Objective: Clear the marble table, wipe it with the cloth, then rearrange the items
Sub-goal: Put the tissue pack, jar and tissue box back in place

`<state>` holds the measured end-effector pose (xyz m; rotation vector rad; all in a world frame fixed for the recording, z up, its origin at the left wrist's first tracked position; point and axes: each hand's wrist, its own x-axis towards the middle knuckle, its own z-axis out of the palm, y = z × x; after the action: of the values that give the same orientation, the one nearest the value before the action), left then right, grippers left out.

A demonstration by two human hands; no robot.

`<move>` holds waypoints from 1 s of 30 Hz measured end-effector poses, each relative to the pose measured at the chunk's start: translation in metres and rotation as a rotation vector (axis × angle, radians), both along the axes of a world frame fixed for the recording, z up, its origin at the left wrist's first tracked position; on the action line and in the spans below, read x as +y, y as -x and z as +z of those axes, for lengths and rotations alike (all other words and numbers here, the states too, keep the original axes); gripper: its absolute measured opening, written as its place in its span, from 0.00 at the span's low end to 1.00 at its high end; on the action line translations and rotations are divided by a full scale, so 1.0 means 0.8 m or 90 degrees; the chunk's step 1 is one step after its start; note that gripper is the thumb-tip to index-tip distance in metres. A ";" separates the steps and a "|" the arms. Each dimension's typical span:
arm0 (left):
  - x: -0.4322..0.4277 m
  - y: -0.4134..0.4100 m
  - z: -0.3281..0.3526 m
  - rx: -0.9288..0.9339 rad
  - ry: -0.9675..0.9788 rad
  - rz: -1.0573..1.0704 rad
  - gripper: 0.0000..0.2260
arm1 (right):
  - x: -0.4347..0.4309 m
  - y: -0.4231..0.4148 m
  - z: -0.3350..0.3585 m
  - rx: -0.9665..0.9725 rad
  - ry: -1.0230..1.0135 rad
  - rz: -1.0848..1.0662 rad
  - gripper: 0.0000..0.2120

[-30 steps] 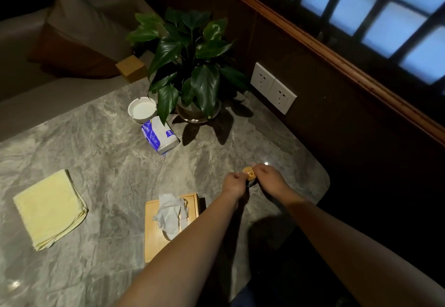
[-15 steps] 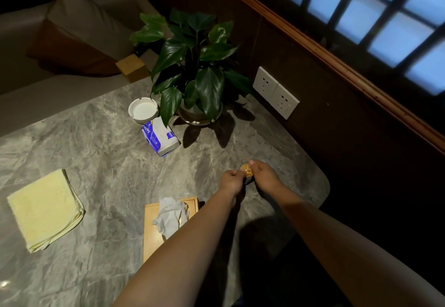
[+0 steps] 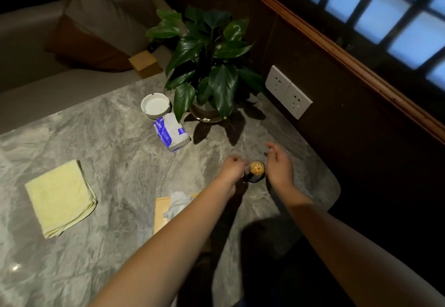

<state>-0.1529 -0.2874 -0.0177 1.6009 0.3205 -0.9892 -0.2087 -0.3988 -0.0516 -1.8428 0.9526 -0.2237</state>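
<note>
A small dark toothpick holder (image 3: 257,169) with a golden top stands on the grey marble table (image 3: 120,162) near its right end. My left hand (image 3: 232,170) is right beside the holder's left side with its fingers curled; I cannot tell whether it touches. Just to the holder's right, my right hand (image 3: 279,164) hovers with its fingers spread, holding nothing. A folded yellow cloth (image 3: 60,198) lies flat at the left of the table.
A wooden tissue box (image 3: 161,212) sits under my left forearm. A blue-and-white tissue pack (image 3: 171,133), a white ashtray (image 3: 156,105) and a potted plant (image 3: 207,65) stand at the back. A wooden block (image 3: 145,64) and a sofa lie beyond; wall sockets (image 3: 287,92) are to the right.
Both hands were closed together around the toothpick holder. My right hand has now come off it and opened to the right, and the holder stands on the table.
</note>
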 end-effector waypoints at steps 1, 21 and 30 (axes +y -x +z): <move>0.009 -0.006 0.008 -0.041 -0.004 -0.020 0.22 | 0.005 -0.003 0.011 -0.029 0.053 0.021 0.16; 0.277 0.021 0.014 -0.089 -0.201 -0.242 0.11 | 0.165 0.030 0.001 0.237 -0.279 0.408 0.17; 0.266 0.026 0.002 -0.211 -0.269 -0.229 0.12 | 0.193 0.035 0.012 0.255 -0.250 0.381 0.27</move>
<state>-0.1738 -0.0747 -0.0158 2.2292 0.0080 -0.9393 -0.2364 -0.2447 -0.0423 -1.7386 0.6037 0.6732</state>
